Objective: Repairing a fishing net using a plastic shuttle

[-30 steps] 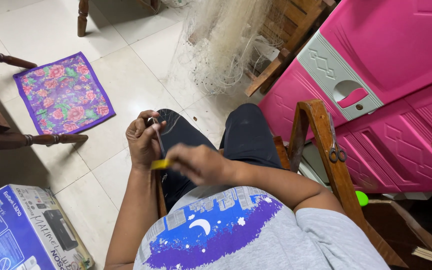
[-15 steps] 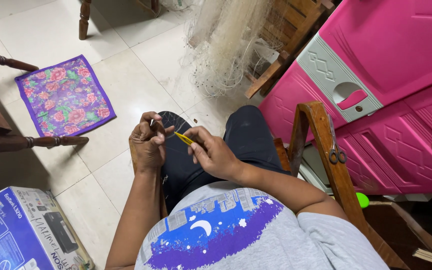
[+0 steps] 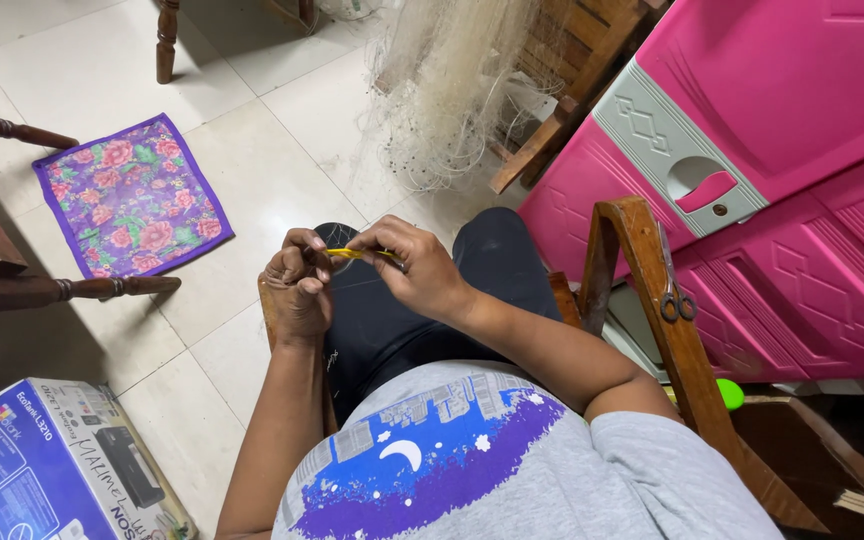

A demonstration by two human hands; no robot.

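- A bright pink plastic cabinet [image 3: 792, 180] with a grey latch panel fills the upper right of the view, its drawers running down the right edge.
- The pale tiled floor [image 3: 252, 160] spreads across the left and centre.
- A blue and white printer box [image 3: 52, 470] sits on the floor at the lower left corner.
- A purple floral cloth mat [image 3: 132, 195] lies flat on the floor to the left, near dark wooden furniture legs.
- A bundle of pale fishing net [image 3: 452, 90] hangs at the top centre, draped against a wooden chair.
- A wooden chair arm [image 3: 652, 290] slants beside the person's right side, and a pair of scissors [image 3: 674, 290] hangs on it.
- The right hand [image 3: 417, 270] is closed in a pinch on a yellow netting needle [image 3: 352, 254], holding it level above the lap in dark trousers.
- The left hand [image 3: 300, 285] is curled shut, its fingertips meeting the tip of the yellow netting needle; a fine thread seems pinched there, too thin to tell for sure.
- The yellow netting needle lies between the two hands, touching both, in front of the person's knees.
- A small green round object [image 3: 730, 393] shows beneath the chair arm at the right.
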